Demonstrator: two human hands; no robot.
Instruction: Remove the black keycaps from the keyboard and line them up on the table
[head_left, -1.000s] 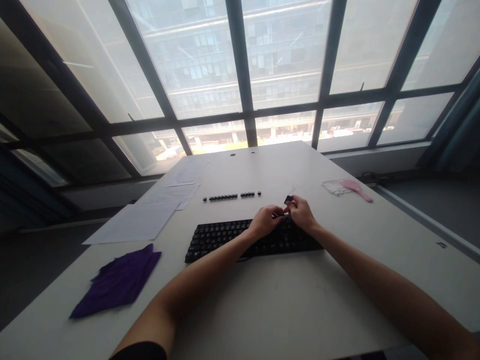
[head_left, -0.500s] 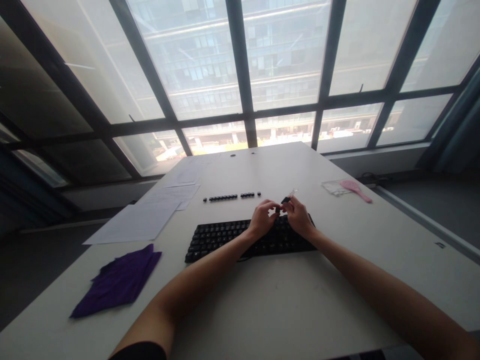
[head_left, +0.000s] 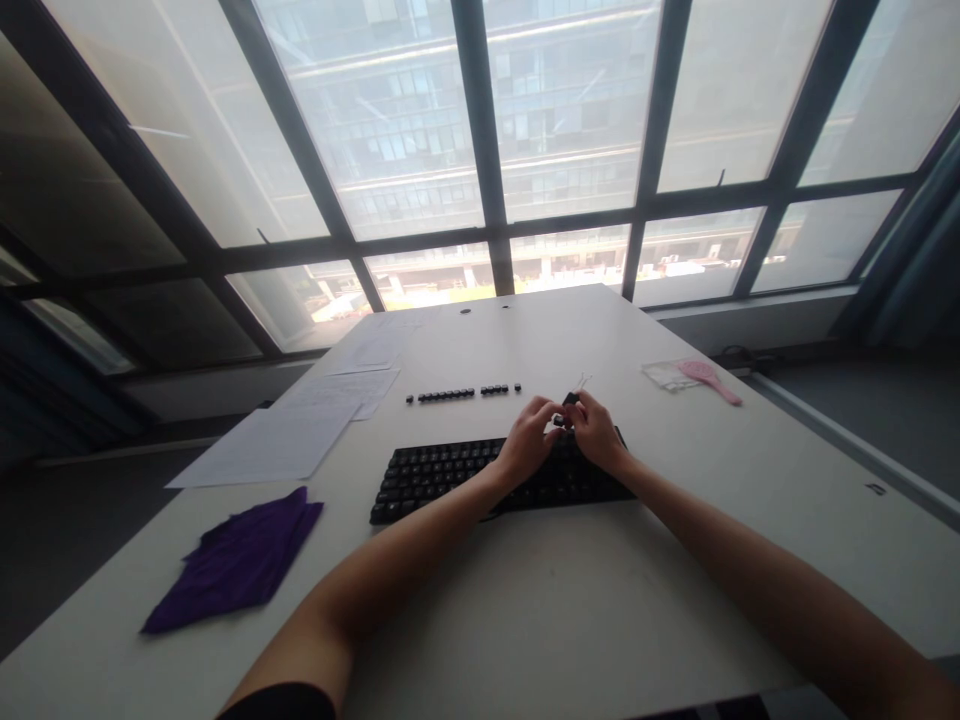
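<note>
The left hand (head_left: pixel 527 437) pinches a black keycap (head_left: pixel 559 421); the right hand (head_left: pixel 598 436) grips a wire tool (head_left: pixel 571 399). The keyboard (head_left: pixel 450 476) lies under both, extending toward eight o'clock; its writing is too small to read.

Backlit by daylight through window panes (head_left: pixel 390 110); hazy glare, lowest panes (head_left: pixel 431 275) near blown out. Worktop (head_left: pixel 562 345) pale at far end, dimmer nearer. Wide-angle stretch at edges. Keyboard (head_left: pixel 431 477) legends too soft to read.

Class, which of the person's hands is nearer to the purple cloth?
Left. The left hand is over the keyboard, right of the purple cloth; the right hand is farther right of it.
</note>
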